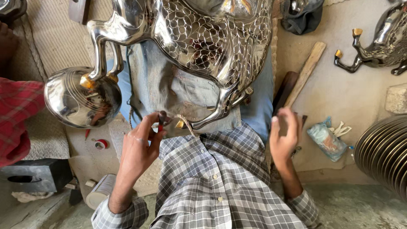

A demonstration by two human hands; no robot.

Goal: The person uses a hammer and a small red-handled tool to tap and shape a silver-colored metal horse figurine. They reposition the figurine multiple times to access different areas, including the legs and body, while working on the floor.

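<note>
Your left hand (pixel 140 146) pinches a small red-handled tool (pixel 161 121) just beside the metal horse figure's (pixel 203 46) gold-tipped hoof (pixel 180 124); your right hand (pixel 283 135), half-curled and empty, hovers farther right.

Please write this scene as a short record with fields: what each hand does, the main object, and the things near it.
left hand: pinches a small dark tool with red on it, at the figure's gold-tipped foot
right hand: raised, fingers curled over a dark object, unclear
main object: polished metal animal figure on the lap
near: shiny metal ball, wooden stick, second metal figure
</note>
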